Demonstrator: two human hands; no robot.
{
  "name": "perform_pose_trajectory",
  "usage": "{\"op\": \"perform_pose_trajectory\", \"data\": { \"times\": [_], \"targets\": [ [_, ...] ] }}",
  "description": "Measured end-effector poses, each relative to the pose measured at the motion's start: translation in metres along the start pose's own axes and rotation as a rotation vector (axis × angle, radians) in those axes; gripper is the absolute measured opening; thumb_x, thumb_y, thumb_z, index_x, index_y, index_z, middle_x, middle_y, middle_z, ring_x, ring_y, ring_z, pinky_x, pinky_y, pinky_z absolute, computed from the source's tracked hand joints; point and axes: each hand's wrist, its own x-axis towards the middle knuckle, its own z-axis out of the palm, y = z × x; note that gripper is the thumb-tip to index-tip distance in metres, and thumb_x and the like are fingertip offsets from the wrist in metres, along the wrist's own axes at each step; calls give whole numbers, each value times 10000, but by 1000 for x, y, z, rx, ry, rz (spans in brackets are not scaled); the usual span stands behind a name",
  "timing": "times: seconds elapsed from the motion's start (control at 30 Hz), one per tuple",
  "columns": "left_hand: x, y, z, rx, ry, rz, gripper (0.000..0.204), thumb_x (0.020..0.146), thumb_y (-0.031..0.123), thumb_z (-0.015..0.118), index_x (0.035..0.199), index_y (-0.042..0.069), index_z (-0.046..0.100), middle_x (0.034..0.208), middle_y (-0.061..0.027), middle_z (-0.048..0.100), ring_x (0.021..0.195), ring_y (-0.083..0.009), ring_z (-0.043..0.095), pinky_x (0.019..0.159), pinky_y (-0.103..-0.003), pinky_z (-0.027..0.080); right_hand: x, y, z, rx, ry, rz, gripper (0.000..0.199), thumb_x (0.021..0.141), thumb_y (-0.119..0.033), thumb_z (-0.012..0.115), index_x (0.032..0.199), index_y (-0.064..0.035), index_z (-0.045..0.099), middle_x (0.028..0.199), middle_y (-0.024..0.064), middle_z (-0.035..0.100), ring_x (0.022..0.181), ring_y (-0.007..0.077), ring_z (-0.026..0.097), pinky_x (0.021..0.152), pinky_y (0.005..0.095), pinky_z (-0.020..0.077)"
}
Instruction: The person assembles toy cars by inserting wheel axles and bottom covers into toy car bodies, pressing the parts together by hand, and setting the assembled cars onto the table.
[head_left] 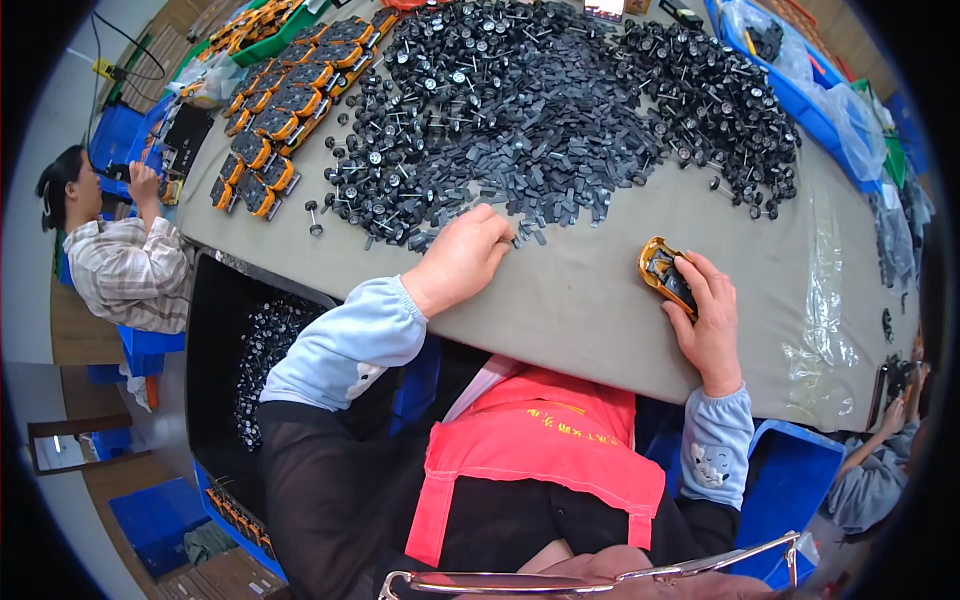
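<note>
My right hand (712, 320) grips an orange toy car body (655, 262) above the right part of the table, its hollow side with dark parts inside turned up. At the near edge of the heap of small flat black plastic pieces (540, 165), my left hand (460, 258) is closed, fingertips pressed together and pointing right. Whatever lies between those fingertips is too small to make out. Black toy wheels on metal axles (440, 80) are piled behind and left of the flat pieces, and another pile of wheels (715, 100) lies to their right.
Rows of orange and black toy car bodies (285, 105) stand at the table's far left. A blue bin (815, 105) with plastic bags lines the right edge. Below the left edge a black bin (225, 300) holds more wheels. A co-worker (125, 240) sits at left, another person (875, 480) at right.
</note>
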Motion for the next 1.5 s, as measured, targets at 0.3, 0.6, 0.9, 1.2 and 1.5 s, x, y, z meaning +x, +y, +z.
{"op": "perform_pose_trajectory", "data": {
  "times": [0.3, 0.6, 0.9, 1.2, 1.5],
  "targets": [
    [11, 4, 6, 49, 107, 166, 72, 858, 24, 667, 929, 32, 661, 913, -128, 593, 864, -339, 620, 741, -414, 519, 2, -16, 3, 34, -106, -37, 646, 705, -85, 809, 1318, -103, 607, 1347, 107, 575, 1186, 333, 545, 1020, 435, 412],
    [25, 12, 24, 192, 19, 127, 71, 879, 55, 647, 929, 24, 686, 897, -119, 596, 868, -336, 620, 765, -423, 523, 5, -16, 5, 54, -89, -41, 639, 703, -92, 811, 1309, -101, 611, 1344, 104, 576, 1175, 332, 547, 1019, 438, 410],
    [27, 29, 32, 382, -44, 236, 96, 825, 38, 645, 919, 17, 654, 870, -109, 581, 851, -304, 607, 748, -399, 519, 7, -15, 2, 65, -101, -62, 625, 702, -99, 807, 1298, -128, 620, 1343, 97, 575, 1187, 335, 541, 1021, 450, 408],
    [30, 29, 30, 165, -26, 613, 220, 766, 55, 609, 984, 26, 615, 932, -101, 570, 859, -277, 573, 723, -368, 516, 25, -19, -6, 55, -265, -222, 554, 708, -103, 797, 1240, -160, 651, 1286, 68, 590, 1232, 317, 517, 1031, 461, 403],
    [56, 35, 24, 191, -323, 974, 269, 785, 142, 638, 1029, 34, 667, 1028, -68, 600, 904, -234, 587, 763, -349, 509, 34, -19, 3, 72, -312, -367, 516, 731, -115, 775, 1231, -170, 663, 1324, 25, 587, 1223, 288, 522, 1035, 454, 403]
  ]
}}
